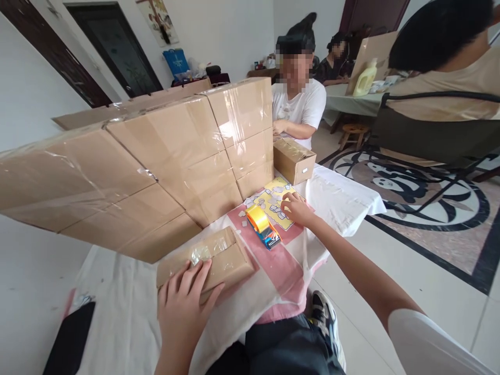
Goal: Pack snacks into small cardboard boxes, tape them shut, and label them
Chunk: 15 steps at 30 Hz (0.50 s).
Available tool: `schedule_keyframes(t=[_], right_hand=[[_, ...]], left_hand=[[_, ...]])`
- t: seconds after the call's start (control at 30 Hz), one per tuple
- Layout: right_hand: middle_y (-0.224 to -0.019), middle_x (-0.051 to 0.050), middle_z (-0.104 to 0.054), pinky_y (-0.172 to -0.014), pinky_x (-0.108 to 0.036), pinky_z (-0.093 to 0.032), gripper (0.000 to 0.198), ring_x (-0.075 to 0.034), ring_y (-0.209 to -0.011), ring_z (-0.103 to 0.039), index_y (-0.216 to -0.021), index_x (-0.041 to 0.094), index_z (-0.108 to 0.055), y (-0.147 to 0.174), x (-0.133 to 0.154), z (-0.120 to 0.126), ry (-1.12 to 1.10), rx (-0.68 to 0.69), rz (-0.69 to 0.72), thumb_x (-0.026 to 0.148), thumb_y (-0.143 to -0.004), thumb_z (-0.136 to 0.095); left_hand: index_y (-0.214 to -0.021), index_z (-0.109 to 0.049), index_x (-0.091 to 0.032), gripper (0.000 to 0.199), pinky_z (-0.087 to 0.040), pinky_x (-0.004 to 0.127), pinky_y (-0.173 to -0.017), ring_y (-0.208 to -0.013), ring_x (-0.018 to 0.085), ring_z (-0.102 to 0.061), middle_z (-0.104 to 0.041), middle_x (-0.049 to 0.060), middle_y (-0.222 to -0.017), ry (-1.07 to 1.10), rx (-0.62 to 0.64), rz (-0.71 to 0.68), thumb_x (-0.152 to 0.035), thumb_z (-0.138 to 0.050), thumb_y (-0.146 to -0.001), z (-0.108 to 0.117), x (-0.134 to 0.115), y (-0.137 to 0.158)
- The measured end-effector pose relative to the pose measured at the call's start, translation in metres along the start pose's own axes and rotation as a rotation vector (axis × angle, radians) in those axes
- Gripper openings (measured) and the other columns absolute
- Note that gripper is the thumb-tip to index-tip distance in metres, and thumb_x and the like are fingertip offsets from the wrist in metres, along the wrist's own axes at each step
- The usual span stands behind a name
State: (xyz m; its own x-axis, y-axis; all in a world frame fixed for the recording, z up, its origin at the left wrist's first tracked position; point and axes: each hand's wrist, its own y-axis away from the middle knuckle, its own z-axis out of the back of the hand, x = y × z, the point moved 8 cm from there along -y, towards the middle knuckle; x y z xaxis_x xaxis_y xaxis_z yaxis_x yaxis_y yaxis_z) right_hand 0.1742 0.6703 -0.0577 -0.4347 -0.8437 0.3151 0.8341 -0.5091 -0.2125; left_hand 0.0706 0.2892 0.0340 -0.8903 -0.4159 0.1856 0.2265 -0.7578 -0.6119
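Note:
My left hand (185, 297) lies on a closed, taped cardboard box (230, 263), its fingers spread over the top and the thumb along the near side. My right hand (296, 209) is over a yellow patterned sheet (291, 225) strewn with small greyish-white pieces (275, 203). Its fingers are curled in, and whatever may be between their tips is hidden. Between the two hands, a tape dispenser (269, 238) with a roll of yellow tape (255, 216) stands on the pink and white cloth (283, 271).
A wall of taped cardboard boxes (167, 151) rises along the table's far left side. Another cardboard box (295, 159) stands beyond the sheet, near a person in a white shirt (302, 107). Someone sits in a dark chair (437, 130) at right. A black flat object (70, 338) lies lower left.

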Motion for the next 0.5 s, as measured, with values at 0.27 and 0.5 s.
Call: schedule_keyframes(t=[0.27,0.5], right_hand=[[-0.125,-0.011,-0.058,-0.095,-0.049,-0.038,0.011,-0.033,-0.116,-0.044,-0.08,0.022,-0.072,0.001,-0.005,-0.005,-0.166,-0.023,0.04,0.014,-0.083,-0.065],[-0.089,-0.006,-0.063,-0.083,-0.04,-0.046,0.007,-0.023,-0.087,-0.055,-0.084,0.022,-0.055,0.004,-0.028,-0.001,-0.527,-0.229,-0.077,0.022,-0.09,-0.05]], left_hand=[[-0.131,-0.061,-0.025,0.051,-0.042,0.044,-0.088,-0.11,0.032,-0.063,-0.075,0.007,-0.112,-0.018,0.01,0.037,-0.05,-0.067,-0.087,-0.002,0.001,-0.002],[-0.133,-0.059,-0.026,0.053,-0.043,0.044,-0.087,-0.108,0.032,-0.064,-0.074,0.008,-0.113,-0.048,0.011,0.042,-0.05,-0.067,-0.086,-0.008,0.002,-0.005]])
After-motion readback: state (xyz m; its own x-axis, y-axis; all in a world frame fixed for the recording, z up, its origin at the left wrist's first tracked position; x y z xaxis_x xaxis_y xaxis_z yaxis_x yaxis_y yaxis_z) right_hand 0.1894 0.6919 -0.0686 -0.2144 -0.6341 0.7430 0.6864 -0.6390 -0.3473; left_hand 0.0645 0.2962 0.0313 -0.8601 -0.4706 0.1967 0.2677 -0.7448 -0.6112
